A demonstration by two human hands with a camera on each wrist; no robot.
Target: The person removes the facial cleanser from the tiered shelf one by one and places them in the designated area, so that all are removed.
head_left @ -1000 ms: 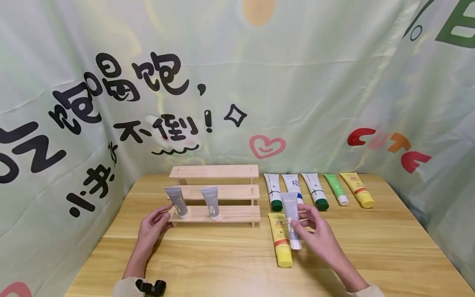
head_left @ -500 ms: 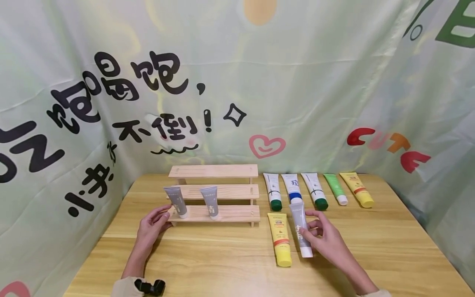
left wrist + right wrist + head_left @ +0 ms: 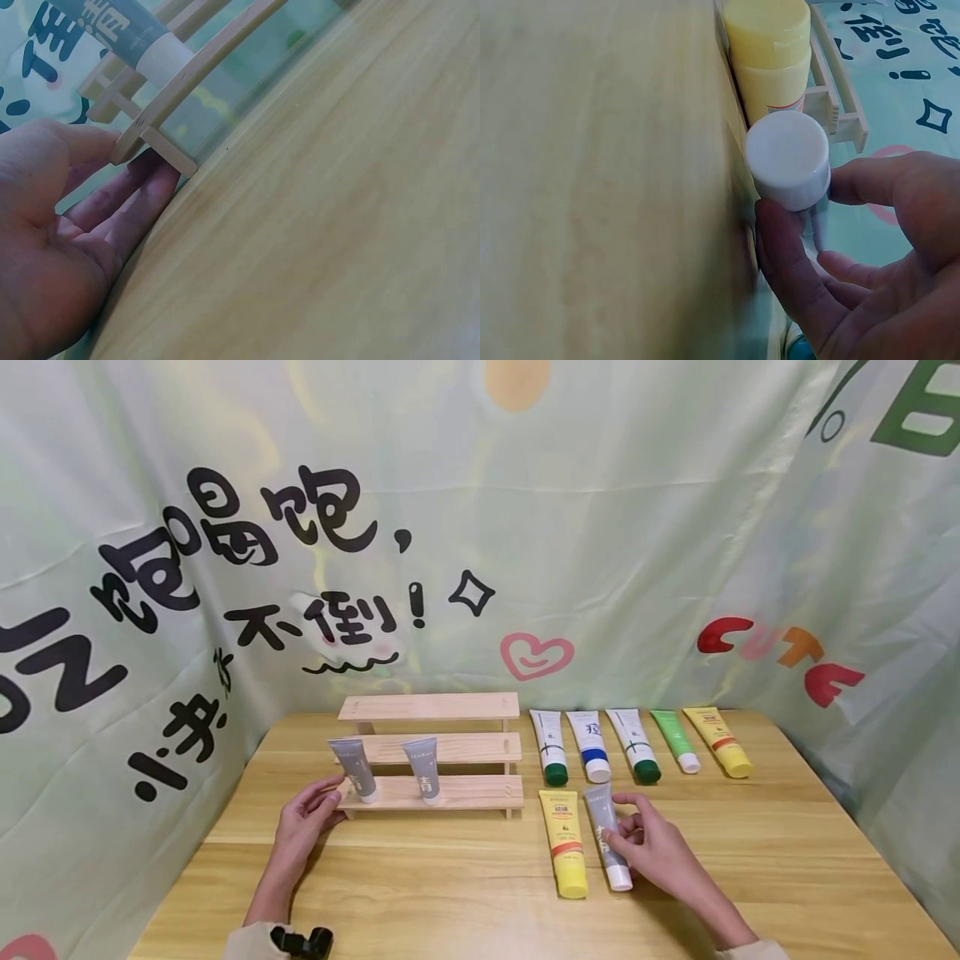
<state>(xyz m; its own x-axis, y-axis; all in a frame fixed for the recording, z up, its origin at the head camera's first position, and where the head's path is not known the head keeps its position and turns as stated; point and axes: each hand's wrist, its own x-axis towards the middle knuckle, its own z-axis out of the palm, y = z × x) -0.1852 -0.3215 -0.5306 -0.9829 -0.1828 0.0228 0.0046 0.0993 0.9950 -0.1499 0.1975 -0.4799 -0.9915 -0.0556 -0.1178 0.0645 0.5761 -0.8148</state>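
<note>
In the head view a three-tier wooden display rack stands left of centre, two grey tubes with white caps upright on its lowest step: one grey tube at the left end, another grey tube near the middle. My left hand holds the rack's lower left end, thumb at the shelf tip and fingers around the leg. My right hand pinches a third grey tube by its sides, low over the table, cap toward me. Its white cap faces the right wrist camera. Left of it lies a yellow tube.
Behind the right hand, a row of tubes lies on the wooden table: a green-capped white tube, a blue-capped one, another green-capped one, a green tube and a yellow tube. A printed curtain encloses the back.
My right hand has moved the grey tube right and toward me, lowering it from over the yellow tube to beside it. The left hand stays at the rack.
</note>
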